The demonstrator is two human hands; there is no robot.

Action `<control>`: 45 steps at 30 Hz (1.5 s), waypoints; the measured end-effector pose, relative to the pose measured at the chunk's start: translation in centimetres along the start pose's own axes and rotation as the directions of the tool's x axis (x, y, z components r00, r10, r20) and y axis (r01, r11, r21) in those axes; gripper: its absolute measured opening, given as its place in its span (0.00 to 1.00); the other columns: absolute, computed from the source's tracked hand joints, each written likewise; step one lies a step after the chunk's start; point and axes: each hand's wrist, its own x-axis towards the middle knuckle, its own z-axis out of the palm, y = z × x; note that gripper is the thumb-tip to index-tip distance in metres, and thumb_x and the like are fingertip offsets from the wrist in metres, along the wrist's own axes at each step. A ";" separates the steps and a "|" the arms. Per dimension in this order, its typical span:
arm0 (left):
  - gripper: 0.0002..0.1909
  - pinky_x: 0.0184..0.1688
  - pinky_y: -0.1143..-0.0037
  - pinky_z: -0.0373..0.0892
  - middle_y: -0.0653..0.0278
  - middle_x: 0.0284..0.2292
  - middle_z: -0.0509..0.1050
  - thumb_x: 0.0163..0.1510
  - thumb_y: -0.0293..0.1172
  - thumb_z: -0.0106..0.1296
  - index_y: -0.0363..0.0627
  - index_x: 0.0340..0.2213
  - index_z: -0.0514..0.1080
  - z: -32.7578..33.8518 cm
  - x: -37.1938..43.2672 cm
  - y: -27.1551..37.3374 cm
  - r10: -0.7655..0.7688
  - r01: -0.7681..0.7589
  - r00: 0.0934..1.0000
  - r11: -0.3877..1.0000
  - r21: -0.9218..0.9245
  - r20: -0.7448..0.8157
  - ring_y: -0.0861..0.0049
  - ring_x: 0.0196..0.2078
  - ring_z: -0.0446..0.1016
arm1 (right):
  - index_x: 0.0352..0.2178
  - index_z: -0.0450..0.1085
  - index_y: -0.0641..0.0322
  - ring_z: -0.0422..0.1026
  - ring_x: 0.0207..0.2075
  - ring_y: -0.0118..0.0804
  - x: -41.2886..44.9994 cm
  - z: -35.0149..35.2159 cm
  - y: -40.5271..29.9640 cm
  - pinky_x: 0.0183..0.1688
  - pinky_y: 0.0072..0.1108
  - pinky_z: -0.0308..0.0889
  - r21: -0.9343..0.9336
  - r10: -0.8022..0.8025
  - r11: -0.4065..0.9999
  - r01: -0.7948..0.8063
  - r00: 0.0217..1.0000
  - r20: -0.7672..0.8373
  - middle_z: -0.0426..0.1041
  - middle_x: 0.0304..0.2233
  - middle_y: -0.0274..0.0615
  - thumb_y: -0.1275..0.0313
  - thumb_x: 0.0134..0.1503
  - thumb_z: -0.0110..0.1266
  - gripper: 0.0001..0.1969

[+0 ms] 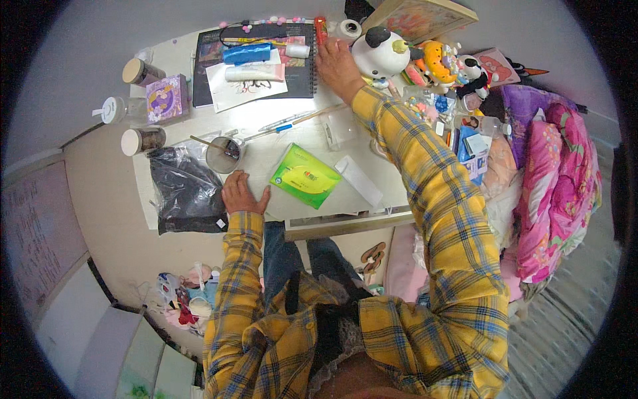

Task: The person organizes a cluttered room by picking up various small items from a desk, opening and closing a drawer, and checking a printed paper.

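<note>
My left hand (243,193) rests on the near left of the white desk (259,199), thumb apart from the fingers, holding nothing. It lies beside a black plastic-wrapped packet (187,192), just below a clear cup (219,162) with a stick in it. My right hand (339,67) reaches to the back, by the spiral edge of a black notebook (301,82). Its fingertips are at the lower end of a red tube-like item (320,30); whether they grip it cannot be told. A panda-like figure (383,55) is right of this hand. A green tissue packet (305,175) lies between my arms.
Lidded jars (142,141) and a purple box (167,98) stand at the left. Pens (269,132) lie mid-desk. Toy figures (438,62) and a clear bottle (483,125) crowd the right. A drawer (349,224) is partly open at the near edge. Pink bedding (558,199) is piled at the right.
</note>
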 end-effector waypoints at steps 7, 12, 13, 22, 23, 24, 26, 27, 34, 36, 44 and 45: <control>0.34 0.54 0.60 0.58 0.58 0.48 0.65 0.41 0.51 0.61 0.42 0.45 0.66 -0.2 -0.6 -0.4 -0.039 0.039 0.999 0.999 -0.024 -0.031 0.61 0.54 0.61 | 0.37 0.69 0.63 0.67 0.46 0.45 2.1 -3.6 1.1 0.37 0.32 0.71 0.277 0.137 0.960 -0.032 0.920 -0.368 0.68 0.40 0.48 0.69 0.51 0.49 0.13; 0.33 0.54 0.60 0.58 0.57 0.46 0.66 0.42 0.52 0.60 0.40 0.44 0.67 0.3 0.3 -0.3 0.018 -0.019 1.000 0.995 -0.101 -0.013 0.60 0.53 0.62 | 0.37 0.68 0.65 0.69 0.45 0.46 4.2 2.1 1.3 0.41 0.32 0.71 0.396 0.222 0.914 -0.082 0.920 -0.322 0.66 0.40 0.49 0.69 0.51 0.49 0.13; 0.33 0.53 0.60 0.58 0.58 0.46 0.66 0.42 0.52 0.60 0.40 0.43 0.67 0.3 -0.1 -0.8 0.021 -0.025 0.999 0.994 -0.103 -0.040 0.60 0.53 0.62 | 0.37 0.68 0.66 0.69 0.44 0.47 4.7 0.2 0.4 0.43 0.34 0.69 0.410 0.201 0.910 -0.061 0.930 -0.308 0.67 0.41 0.49 0.69 0.52 0.48 0.13; 0.33 0.54 0.60 0.58 0.56 0.47 0.66 0.44 0.53 0.58 0.41 0.45 0.66 0.5 -0.3 -1.0 -0.005 0.002 1.000 0.996 -0.093 -0.028 0.59 0.54 0.62 | 0.64 0.41 0.52 0.63 0.54 0.54 -2.0 -16.3 -9.9 0.50 0.36 0.66 0.884 -0.270 0.452 0.122 0.963 0.005 0.51 0.61 0.54 0.77 0.34 0.66 0.56; 0.34 0.54 0.60 0.58 0.56 0.48 0.66 0.44 0.54 0.57 0.41 0.46 0.65 0.8 -0.3 -1.0 0.021 -0.026 0.998 0.997 -0.071 -0.064 0.59 0.54 0.62 | 0.64 0.41 0.52 0.63 0.54 0.54 -2.4 -16.8 -10.5 0.50 0.36 0.66 0.899 -0.236 0.420 0.129 0.971 -0.029 0.52 0.60 0.55 0.73 0.34 0.68 0.57; 0.34 0.54 0.60 0.58 0.56 0.48 0.66 0.44 0.54 0.57 0.41 0.46 0.65 0.5 -0.4 -1.1 0.019 -0.024 0.997 0.997 -0.068 -0.074 0.59 0.54 0.62 | 0.63 0.44 0.54 0.64 0.53 0.54 -2.5 -17.5 -11.5 0.50 0.35 0.65 0.896 -0.194 0.416 0.155 0.978 -0.079 0.53 0.59 0.54 0.70 0.34 0.69 0.55; 0.35 0.55 0.59 0.57 0.55 0.50 0.65 0.45 0.54 0.56 0.41 0.47 0.64 0.2 -0.2 -0.7 -0.011 0.010 1.000 0.998 -0.057 -0.014 0.58 0.55 0.61 | 0.62 0.46 0.56 0.64 0.52 0.53 -2.5 -17.5 -12.7 0.49 0.35 0.65 0.889 -0.140 0.427 0.164 0.983 -0.114 0.55 0.58 0.53 0.68 0.34 0.70 0.54; 0.35 0.55 0.59 0.57 0.55 0.50 0.65 0.45 0.54 0.56 0.41 0.47 0.64 0.4 -0.4 -0.9 -0.010 0.009 1.000 0.998 -0.058 -0.017 0.58 0.55 0.61 | 0.60 0.49 0.58 0.66 0.50 0.52 -2.2 -17.5 -13.4 0.48 0.35 0.66 0.891 -0.131 0.418 0.177 0.982 -0.134 0.59 0.54 0.53 0.65 0.34 0.69 0.51; 0.36 0.55 0.60 0.57 0.56 0.50 0.65 0.44 0.54 0.56 0.40 0.48 0.64 0.4 -0.5 -1.3 -0.034 0.039 0.999 0.992 -0.123 0.039 0.59 0.56 0.60 | 0.56 0.54 0.62 0.68 0.44 0.46 -2.2 -18.2 -13.5 0.42 0.35 0.65 0.900 -0.175 0.418 0.123 0.983 -0.053 0.68 0.39 0.46 0.64 0.34 0.70 0.47; 0.34 0.54 0.60 0.58 0.59 0.50 0.65 0.44 0.53 0.56 0.40 0.45 0.67 0.2 -0.4 -1.4 -0.015 0.017 1.000 0.988 -0.152 0.011 0.60 0.56 0.60 | 0.57 0.54 0.61 0.68 0.43 0.46 -1.8 -18.8 -12.8 0.43 0.35 0.65 0.868 -0.236 0.460 0.186 0.968 -0.082 0.68 0.39 0.47 0.64 0.35 0.69 0.47; 0.31 0.53 0.60 0.59 0.58 0.49 0.65 0.43 0.50 0.58 0.40 0.43 0.68 -0.3 -0.2 -1.4 -0.010 0.003 1.000 0.972 -0.237 -0.025 0.59 0.55 0.61 | 0.61 0.49 0.59 0.57 0.58 0.54 9.9 -20.2 -9.4 0.57 0.37 0.57 0.823 -0.181 0.519 0.230 0.971 -0.158 0.58 0.58 0.55 0.60 0.38 0.68 0.51; 0.30 0.53 0.60 0.59 0.58 0.49 0.65 0.43 0.50 0.58 0.40 0.43 0.68 -0.1 -0.1 -1.4 0.001 -0.010 0.999 0.969 -0.248 -0.035 0.59 0.55 0.61 | 0.61 0.49 0.58 0.57 0.59 0.56 11.8 -19.4 -11.1 0.58 0.38 0.57 0.782 -0.106 0.566 0.260 0.964 -0.243 0.57 0.58 0.56 0.57 0.38 0.68 0.52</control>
